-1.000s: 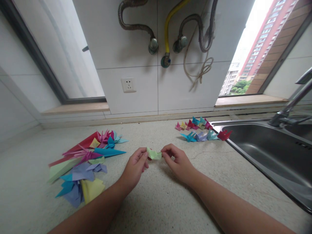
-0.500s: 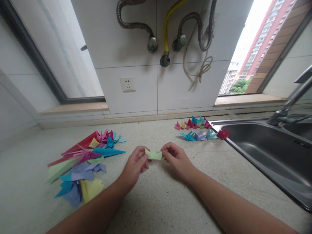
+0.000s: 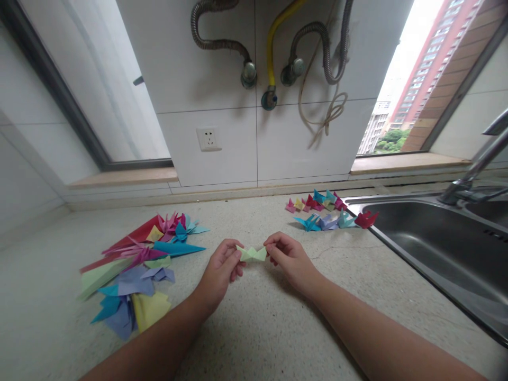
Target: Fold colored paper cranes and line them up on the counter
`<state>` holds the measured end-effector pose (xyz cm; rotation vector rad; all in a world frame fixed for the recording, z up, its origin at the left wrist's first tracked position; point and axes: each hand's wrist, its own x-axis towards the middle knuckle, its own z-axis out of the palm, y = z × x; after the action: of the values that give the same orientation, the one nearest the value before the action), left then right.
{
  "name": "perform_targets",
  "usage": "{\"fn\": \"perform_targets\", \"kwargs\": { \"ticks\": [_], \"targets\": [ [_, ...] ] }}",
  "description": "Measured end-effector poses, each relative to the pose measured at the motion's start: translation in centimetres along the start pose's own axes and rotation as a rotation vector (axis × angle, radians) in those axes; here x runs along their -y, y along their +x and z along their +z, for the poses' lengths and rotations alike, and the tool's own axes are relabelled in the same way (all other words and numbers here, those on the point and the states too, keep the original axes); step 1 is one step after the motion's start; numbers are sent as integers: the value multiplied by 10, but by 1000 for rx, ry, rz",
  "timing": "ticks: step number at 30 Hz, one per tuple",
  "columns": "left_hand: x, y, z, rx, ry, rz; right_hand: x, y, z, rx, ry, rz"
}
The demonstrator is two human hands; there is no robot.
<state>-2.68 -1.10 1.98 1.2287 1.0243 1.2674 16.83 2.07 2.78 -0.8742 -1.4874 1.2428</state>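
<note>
Between my two hands, above the speckled countertop (image 3: 254,328), is a small light-green origami paper boat (image 3: 253,254). My left hand (image 3: 223,266) pinches its left tip between thumb and fingers. The right tip sits in the pinch of my right hand (image 3: 289,257). Two pointed ends rise at the sides, with a small peak in the middle. Left of my left hand lies a mixed pile of folded paper, including a blue paper plane (image 3: 179,249), a pink folded piece (image 3: 138,253) and a yellow one (image 3: 151,309).
Small paper figures stand in two rows at the back right, among them a blue one (image 3: 309,223) and a red one (image 3: 365,219) by the sink's edge. The steel sink (image 3: 444,254) with its faucet (image 3: 468,169) takes up the right. A tiled wall with a socket (image 3: 208,139) closes the back.
Both hands keep their pinch on the paper boat, which appears stretched very slightly wider. The whole view has shifted a few pixels.
</note>
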Motion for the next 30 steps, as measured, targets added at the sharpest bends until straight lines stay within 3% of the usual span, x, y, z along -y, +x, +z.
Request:
{"fn": "perform_targets", "kwargs": {
  "ticks": [30],
  "targets": [
    [-4,1,1,10,-26,28,-2,2,0,-50,36,18]
  ]
}}
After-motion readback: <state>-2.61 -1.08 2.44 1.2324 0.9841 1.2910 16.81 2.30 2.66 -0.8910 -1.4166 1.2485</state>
